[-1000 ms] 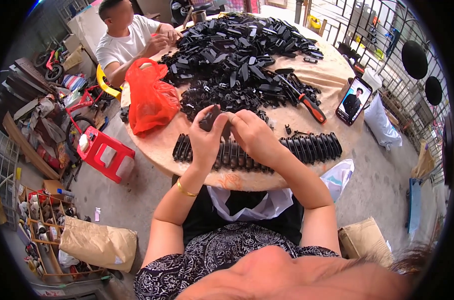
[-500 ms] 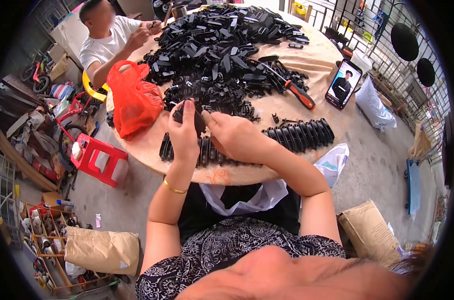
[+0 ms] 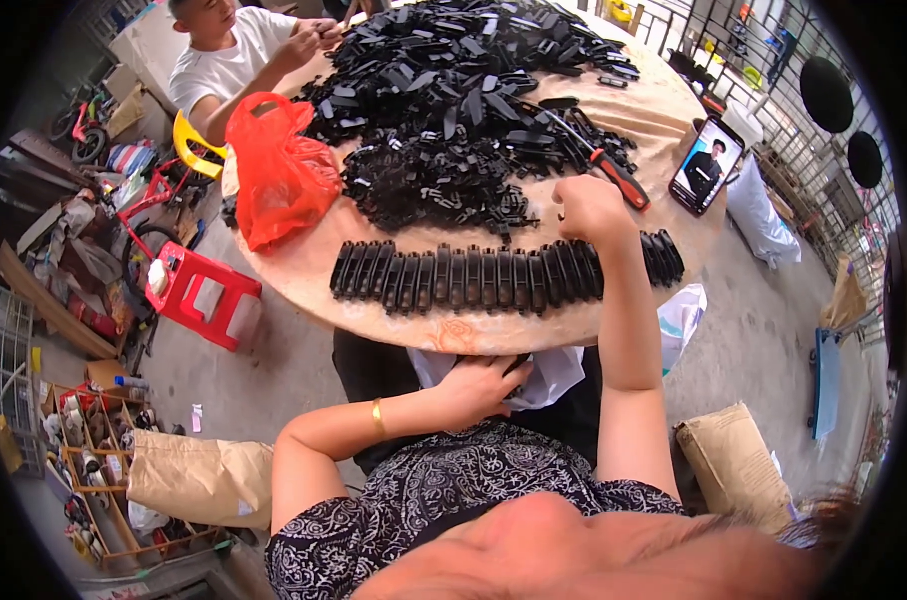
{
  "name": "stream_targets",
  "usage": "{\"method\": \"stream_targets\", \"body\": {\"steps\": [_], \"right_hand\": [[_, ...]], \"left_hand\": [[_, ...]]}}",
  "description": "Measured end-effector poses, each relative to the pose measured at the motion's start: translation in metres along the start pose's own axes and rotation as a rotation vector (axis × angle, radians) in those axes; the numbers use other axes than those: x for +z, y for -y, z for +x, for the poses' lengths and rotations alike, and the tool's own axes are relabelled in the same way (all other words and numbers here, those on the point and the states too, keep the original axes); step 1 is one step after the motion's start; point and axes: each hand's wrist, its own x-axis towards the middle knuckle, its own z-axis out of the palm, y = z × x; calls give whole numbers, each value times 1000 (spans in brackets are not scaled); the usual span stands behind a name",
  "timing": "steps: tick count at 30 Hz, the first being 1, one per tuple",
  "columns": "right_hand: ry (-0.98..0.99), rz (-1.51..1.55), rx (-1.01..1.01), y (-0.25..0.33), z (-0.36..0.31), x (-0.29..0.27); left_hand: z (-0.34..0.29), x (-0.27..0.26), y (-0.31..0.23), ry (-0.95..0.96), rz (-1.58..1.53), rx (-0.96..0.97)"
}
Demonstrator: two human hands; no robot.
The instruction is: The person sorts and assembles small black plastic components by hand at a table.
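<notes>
1. The person's hands are staying well apart: the left hand (image 3: pixel 482 388) is resting low, at the near edge of the table (image 3: pixel 299 285), while the right hand (image 3: pixel 594 208) is hovering above the tabletop, toward its right edge.
2. The left forearm (image 3: pixel 414 412) is lying almost level, its elbow pointing outward, and the fingers are bending over the white bag (image 3: pixel 562 372) in the lap. A dark shape is showing beside them; whether they are gripping it, one cannot tell.
3. The right forearm (image 3: pixel 629 320) is standing nearly upright, crossing the row of black parts (image 3: pixel 474 280) near its right end. The fingers are curling inward, just beside the screwdriver (image 3: pixel 622 182); whether they are pinching anything, one cannot tell.
4. The row is running along the table's near edge. Behind it, small black pieces (image 3: pixel 429 185) are lying in a pile, and the larger black heap (image 3: pixel 454 85) is spreading toward the far edge.
</notes>
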Motion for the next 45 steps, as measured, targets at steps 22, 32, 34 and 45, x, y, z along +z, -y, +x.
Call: {"method": "stream_targets", "body": {"steps": [22, 32, 34, 45], "right_hand": [[-543, 944, -736, 100, -15, 10], [-537, 986, -831, 109, -29, 7], [-547, 951, -780, 108, -29, 7], [-610, 674, -712, 112, -37, 11]], "left_hand": [[-46, -104, 95, -730, 137, -760], [13, -93, 69, -871, -1563, -386], [19, -91, 67, -871, -1600, -411], [27, -73, 69, -1077, -731, -450]]}}
